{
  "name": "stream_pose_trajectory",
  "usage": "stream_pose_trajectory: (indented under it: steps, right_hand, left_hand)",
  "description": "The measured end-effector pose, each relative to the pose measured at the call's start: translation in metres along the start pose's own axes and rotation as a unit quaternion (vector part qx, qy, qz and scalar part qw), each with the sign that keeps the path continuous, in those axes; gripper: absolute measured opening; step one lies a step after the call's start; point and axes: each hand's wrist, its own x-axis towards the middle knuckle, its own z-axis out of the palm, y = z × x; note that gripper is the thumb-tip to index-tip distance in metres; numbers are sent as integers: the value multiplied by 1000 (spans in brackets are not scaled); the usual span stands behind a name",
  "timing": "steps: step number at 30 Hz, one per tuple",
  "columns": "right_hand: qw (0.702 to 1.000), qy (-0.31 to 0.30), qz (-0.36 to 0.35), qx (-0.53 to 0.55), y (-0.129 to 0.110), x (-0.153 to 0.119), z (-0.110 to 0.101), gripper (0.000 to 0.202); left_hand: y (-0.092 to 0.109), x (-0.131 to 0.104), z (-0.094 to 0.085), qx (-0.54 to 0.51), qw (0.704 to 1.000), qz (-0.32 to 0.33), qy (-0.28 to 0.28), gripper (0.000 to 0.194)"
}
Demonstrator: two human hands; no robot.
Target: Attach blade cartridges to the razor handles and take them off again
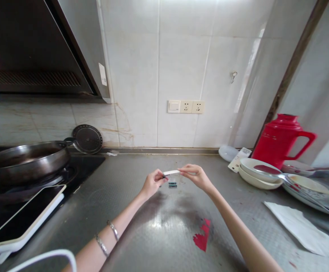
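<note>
A slim white bar-shaped object is held level between my hands, above the grey counter. My left hand pinches its left end, with a small dark piece showing at the fingertips; what that piece is I cannot make out. At the other end, the fingers of my right hand are closed on the bar. Just below it on the counter lie small dark-teal cylinders, like batteries, side by side. Something clear, perhaps thin plastic, shows faintly near them.
To the left are a steel pan on the stove and a phone on a white block with a cable. A red scrap lies in front. On the right stand bowls, a red thermos and a white paper sheet.
</note>
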Motion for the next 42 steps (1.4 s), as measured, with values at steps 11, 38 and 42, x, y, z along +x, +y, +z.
stream_pose_trajectory:
  steps: [11,38,42]
  right_hand:
    - [998,7,-2,-63,0,0,2,24]
    - [997,39,12,-59,7,-2,-7,27]
    - [998,27,-8,-57,1,0,-2,25]
  left_hand:
    - [1,-1,0,-1,1000,-3,5,21]
    - [4,1,-1,-5,1000,0,9,23]
    - [4,1,-1,-9,1000,-4,3,23]
